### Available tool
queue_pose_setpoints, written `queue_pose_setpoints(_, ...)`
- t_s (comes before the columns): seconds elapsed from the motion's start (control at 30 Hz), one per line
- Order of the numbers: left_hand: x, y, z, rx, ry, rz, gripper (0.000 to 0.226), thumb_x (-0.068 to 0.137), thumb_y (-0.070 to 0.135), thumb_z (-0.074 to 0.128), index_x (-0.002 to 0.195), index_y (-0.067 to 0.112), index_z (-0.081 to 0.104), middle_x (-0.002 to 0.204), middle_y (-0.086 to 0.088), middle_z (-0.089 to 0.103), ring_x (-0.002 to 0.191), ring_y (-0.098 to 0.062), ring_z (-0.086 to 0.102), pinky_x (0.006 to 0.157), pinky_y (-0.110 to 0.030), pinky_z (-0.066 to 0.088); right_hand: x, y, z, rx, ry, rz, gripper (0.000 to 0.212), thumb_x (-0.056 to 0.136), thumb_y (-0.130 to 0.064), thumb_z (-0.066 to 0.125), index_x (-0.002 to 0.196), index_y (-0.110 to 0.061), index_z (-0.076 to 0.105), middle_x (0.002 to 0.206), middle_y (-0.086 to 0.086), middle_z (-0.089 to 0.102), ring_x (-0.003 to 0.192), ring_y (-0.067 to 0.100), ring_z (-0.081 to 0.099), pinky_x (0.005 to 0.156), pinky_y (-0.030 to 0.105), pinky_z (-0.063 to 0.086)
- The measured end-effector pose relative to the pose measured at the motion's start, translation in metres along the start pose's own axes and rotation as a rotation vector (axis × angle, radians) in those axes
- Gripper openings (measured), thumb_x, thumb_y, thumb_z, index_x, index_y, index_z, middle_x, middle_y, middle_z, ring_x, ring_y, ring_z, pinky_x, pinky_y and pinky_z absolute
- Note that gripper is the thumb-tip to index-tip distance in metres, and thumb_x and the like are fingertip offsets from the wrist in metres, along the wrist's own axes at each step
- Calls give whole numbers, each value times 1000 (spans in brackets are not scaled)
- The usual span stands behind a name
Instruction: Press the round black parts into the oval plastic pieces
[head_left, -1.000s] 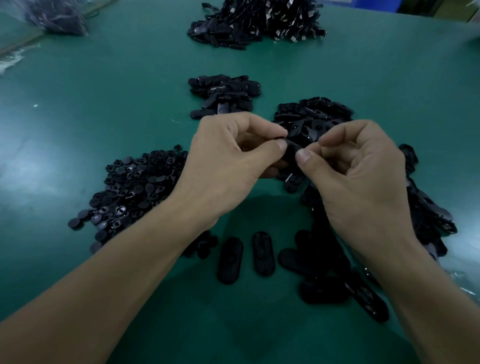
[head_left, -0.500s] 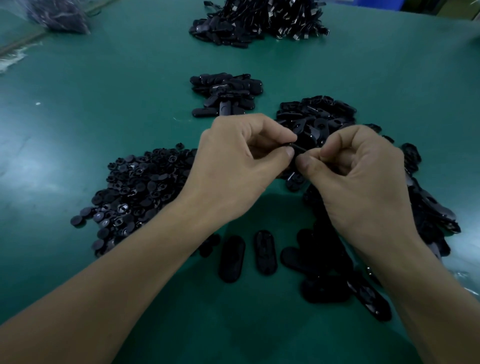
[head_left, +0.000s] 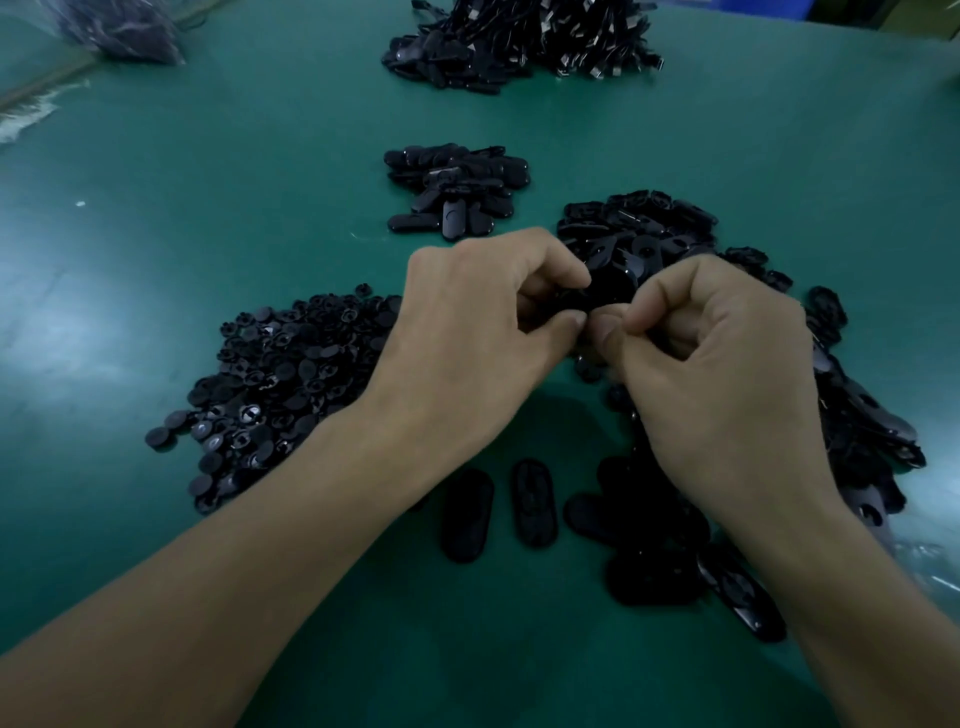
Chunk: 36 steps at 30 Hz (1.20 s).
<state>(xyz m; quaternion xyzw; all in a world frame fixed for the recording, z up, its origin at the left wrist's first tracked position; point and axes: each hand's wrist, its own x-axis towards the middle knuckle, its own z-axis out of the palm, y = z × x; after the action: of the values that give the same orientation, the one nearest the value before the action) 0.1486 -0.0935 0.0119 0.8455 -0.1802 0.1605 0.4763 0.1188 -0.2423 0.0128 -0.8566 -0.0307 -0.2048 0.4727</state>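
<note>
Thumbs do the work at this step: they meet tip to tip over the oval plastic piece (head_left: 612, 285), which I pinch between my left hand (head_left: 483, 332) and my right hand (head_left: 717, 374), the fingers of both curled round it, lifted off the green worktop (head_left: 208, 218). Whatever round part is going in sits hidden under my fingertips, so I cannot tell how far it is seated

To do this well, I judge, the forefingers should back the oval from behind while both thumbs push straight through, square to the hole. A tilted push would probably wedge one edge and leave the other proud. Small, slick plastic like this may squirt sideways, so I would hold it close to the hole, not at the ends, and press evenly until it goes flush

Supply is near: the pile of round black parts (head_left: 291, 374) lies just beside my left wrist, and the heap of oval pieces (head_left: 639, 228) sits just beyond my knuckles. A few loose ovals (head_left: 467, 514) lie between my forearms
</note>
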Motion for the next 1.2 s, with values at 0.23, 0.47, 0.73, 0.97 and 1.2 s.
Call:
queue_pose_setpoints(0.23, 2, -3, 0, 39, -26, -12, 18, 81, 12, 79, 95, 22, 73, 75, 15, 69, 71, 0, 66, 69, -20, 55, -2, 2, 2, -38, -63, -75, 27, 90, -11, 71, 81, -31, 56, 74, -14, 72, 61, 9, 69, 56, 28, 56)
queue_pose_setpoints(0.47, 8, -5, 0, -276, -97, -201, 24, 81, 7, 80, 90, 27, 70, 75, 7, 75, 69, -7, 72, 71, -25, 60, 4, 11, 0, 7, -41, -52, 20, 92, -14, 70, 103, -31, 71, 91, -18, 70, 87, -3, 67, 76, 11, 52)
queue_pose_setpoints(0.73, 7, -5, -2, -524, -142, -293, 21, 82, -1, 78, 97, 13, 73, 80, -2, 78, 70, -13, 74, 66, -20, 58, 9, 14, -5, 269, -119, 54, 18, 89, -11, 74, 93, -28, 72, 80, -11, 75, 70, 4, 71, 62, 11, 52)
queue_pose_setpoints(0.97, 8, -6, -2, -479, -147, -296, 22, 82, -1, 78, 98, 13, 75, 80, -4, 78, 69, -14, 75, 66, -20, 58, 10, 17, -5, 267, -126, 43, 20, 86, -10, 77, 88, -29, 73, 76, -11, 75, 66, 4, 70, 59, 11, 51)
queue_pose_setpoints(1.2, 7, -7, -1, -427, -151, -289, 21, 81, 2, 80, 98, 13, 76, 80, -6, 77, 71, -18, 75, 70, -28, 62, 10, 16, -8, 198, -101, 33, 16, 83, -15, 79, 86, -30, 74, 78, -15, 74, 69, 1, 70, 61, 11, 51)
